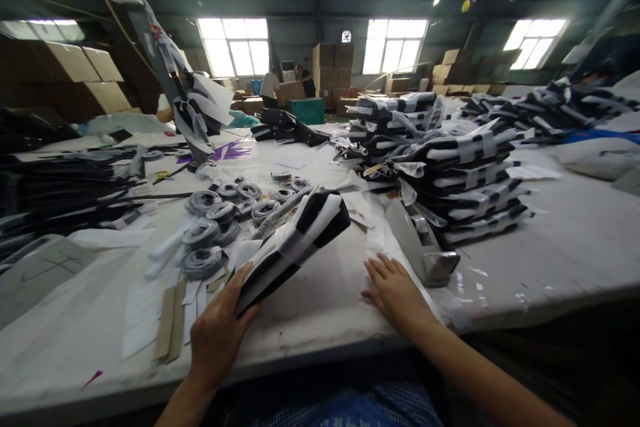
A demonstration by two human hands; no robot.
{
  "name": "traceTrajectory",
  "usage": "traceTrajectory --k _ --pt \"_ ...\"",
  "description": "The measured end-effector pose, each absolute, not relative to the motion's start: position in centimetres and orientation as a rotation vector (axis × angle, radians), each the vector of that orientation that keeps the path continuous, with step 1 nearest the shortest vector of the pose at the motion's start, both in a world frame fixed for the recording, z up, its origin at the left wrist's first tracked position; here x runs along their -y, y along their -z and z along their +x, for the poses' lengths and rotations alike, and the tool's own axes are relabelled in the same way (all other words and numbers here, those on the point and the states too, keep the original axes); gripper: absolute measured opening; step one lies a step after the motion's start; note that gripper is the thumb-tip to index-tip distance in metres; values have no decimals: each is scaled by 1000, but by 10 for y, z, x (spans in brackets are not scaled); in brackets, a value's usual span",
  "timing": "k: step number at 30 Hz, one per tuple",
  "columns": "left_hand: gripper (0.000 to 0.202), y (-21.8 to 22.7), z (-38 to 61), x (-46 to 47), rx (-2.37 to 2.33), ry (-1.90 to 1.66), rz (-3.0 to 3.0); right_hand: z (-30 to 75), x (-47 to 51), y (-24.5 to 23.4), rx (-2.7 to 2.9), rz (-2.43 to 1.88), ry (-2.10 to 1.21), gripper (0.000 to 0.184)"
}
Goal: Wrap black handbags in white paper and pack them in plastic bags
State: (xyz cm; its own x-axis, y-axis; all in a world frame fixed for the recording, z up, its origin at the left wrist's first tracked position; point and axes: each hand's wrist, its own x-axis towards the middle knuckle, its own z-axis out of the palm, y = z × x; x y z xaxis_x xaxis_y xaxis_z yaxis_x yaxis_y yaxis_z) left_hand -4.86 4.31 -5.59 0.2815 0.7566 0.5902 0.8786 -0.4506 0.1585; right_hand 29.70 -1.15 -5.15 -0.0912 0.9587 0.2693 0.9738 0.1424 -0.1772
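My left hand grips the near end of a folded black-and-white fabric bundle, with a translucent band round its middle. The bundle is tilted, its far end pointing up and to the right. My right hand lies with its fingers outstretched on white sheets, which could be paper or thin plastic. Just right of those fingers stands a grey tape dispenser. Coiled grey strips sit in a cluster beyond my left hand, and brown card strips lie to its left.
A tall stack of similar bundles rises behind the dispenser. Black strips are heaped at the left. A post hung with papers stands beyond the coils. The table's front edge runs close to me. Co-workers are in the background.
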Motion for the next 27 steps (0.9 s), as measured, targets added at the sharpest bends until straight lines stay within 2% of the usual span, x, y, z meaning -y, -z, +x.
traceTrajectory --k 5,16,18,21,23,27 --pt "78 59 -45 -41 1566 942 -2309 316 12 60 2130 -1920 63 17" --pt "76 56 -42 -39 1596 984 -2318 311 -2 22 1827 -1857 76 34" --pt "77 56 -42 -40 1605 985 -2311 292 8 19 1833 -1743 -86 34" --pt "76 56 -42 -40 1611 976 -2302 261 29 20 1996 -1456 -610 30" --pt "75 56 -42 -40 1601 975 -2314 246 41 25 2058 -1371 -792 30" --pt "73 57 -41 -40 1590 978 -2329 238 45 48 1936 -1615 -540 49"
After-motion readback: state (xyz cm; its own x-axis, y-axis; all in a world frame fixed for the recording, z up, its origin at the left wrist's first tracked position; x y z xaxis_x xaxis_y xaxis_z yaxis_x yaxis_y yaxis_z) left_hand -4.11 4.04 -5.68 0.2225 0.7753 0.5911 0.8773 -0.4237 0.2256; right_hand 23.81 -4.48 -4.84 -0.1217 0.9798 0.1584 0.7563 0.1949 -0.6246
